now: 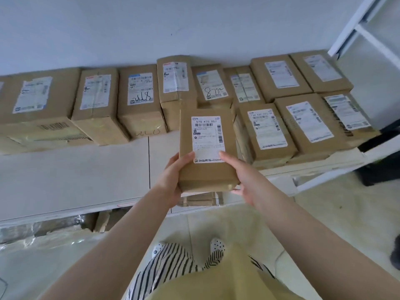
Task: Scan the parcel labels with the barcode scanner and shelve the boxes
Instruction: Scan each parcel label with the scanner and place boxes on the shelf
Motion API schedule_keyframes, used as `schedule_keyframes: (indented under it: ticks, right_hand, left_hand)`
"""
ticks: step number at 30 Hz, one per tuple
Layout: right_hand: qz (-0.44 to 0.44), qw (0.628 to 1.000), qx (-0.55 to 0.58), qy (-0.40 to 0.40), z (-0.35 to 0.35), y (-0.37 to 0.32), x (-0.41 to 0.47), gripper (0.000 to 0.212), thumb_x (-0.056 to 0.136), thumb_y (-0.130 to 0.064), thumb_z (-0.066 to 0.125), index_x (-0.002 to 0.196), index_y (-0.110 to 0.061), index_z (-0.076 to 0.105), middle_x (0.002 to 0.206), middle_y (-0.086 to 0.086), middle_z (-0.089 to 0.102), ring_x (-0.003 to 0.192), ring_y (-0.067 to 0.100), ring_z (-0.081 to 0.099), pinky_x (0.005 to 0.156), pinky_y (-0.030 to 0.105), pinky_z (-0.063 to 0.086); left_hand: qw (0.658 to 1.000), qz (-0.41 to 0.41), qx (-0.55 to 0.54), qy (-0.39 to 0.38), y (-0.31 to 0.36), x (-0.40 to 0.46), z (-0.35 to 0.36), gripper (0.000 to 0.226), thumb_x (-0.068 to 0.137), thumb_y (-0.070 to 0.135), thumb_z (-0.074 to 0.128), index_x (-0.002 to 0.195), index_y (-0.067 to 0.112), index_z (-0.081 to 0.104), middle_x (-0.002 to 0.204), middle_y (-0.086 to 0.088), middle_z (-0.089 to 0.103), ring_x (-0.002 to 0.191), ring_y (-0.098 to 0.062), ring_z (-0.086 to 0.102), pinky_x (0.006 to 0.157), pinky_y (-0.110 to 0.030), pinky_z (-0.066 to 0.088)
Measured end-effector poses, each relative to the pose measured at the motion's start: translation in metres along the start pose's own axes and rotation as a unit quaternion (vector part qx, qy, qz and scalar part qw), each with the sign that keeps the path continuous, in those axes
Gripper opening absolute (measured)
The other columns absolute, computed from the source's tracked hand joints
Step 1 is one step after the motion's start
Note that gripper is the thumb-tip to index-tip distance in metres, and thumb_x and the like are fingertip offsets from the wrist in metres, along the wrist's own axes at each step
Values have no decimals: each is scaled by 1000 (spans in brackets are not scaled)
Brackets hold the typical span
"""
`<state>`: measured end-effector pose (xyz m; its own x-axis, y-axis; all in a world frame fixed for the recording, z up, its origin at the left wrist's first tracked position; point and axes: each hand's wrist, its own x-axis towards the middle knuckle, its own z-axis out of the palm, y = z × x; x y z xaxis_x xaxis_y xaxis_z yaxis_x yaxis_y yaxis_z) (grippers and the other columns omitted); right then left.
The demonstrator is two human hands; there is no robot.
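A brown cardboard parcel [206, 169] with a white label [207, 137] on top is held over the white shelf [75, 176], label up. My left hand [173, 180] grips its near left corner, thumb on top. My right hand [244, 176] grips the near right corner, thumb on the label's lower edge and fingers underneath. The parcel's far end sits between the back row of boxes and a labelled box [268, 131] to its right. No barcode scanner is in view.
Several labelled brown boxes [138, 98] line the back of the shelf against the white wall; more stand at the right [309, 122]. A white rack frame [363, 29] rises at the upper right. Flattened cardboard [101, 221] lies below the shelf. A dark object [381, 169] stands on the floor at right.
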<state>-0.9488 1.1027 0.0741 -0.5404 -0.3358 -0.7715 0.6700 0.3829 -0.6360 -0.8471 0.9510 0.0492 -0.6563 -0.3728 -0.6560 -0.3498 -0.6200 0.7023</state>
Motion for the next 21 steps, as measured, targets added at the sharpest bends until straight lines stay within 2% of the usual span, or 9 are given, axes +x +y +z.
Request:
schedule_keyframes:
  ticks: [2,5,8,11,16,19,21]
  right_hand:
    - [32,998,31,41,-2,-2,-1,81,69,-64,79,135,-24,54,129,-12,49,125,24,49,110,50,39]
    - [73,991,90,69,-8,0,1,91,66,-65,81,139,-22,47,131,1,42,117,29,47,108,48,43]
    - [78,981,170,58,-15,-3,8,86,68,-58,84,135,-18,50,139,3,48,118,27,51,108,44,45]
    - [87,968,227,56,-21,-6,15,74,71,-50,86,126,-17,50,131,5,49,111,28,54,108,46,46]
    - [84,953,287,54,-26,-11,23,64,74,-39,87,118,-10,52,123,13,53,114,31,56,104,47,51]
    - [89,947,303,55,-28,-11,28,62,75,-35,87,118,-7,53,120,15,54,113,32,56,104,49,50]
    - [93,947,303,48,-29,-11,29,56,77,-34,85,114,-5,56,116,15,57,111,33,59,104,49,49]
  left_hand:
    - [1000,7,-17,16,-1,6,11,93,56,49,87,139,21,57,122,-9,73,106,-29,72,67,-36,59]
    - [999,13,-32,24,1,14,28,85,61,45,87,137,21,58,123,-10,73,106,-29,71,65,-36,60]
    - [999,12,-24,23,3,22,42,72,71,42,83,136,21,59,120,-10,73,99,-27,70,60,-32,59]
    - [999,1,-17,32,3,28,53,53,86,39,74,134,21,61,119,-9,72,96,-25,68,54,-27,56]
    - [999,11,-2,36,-1,37,59,46,92,35,69,134,19,60,118,-7,73,100,-24,67,70,-31,54]
    - [999,19,-2,34,-1,40,61,38,95,29,67,130,17,62,110,-2,74,94,-16,68,65,-22,54]
    - [999,20,9,38,-2,42,59,37,96,27,67,130,15,64,108,-1,75,94,-14,68,68,-22,51]
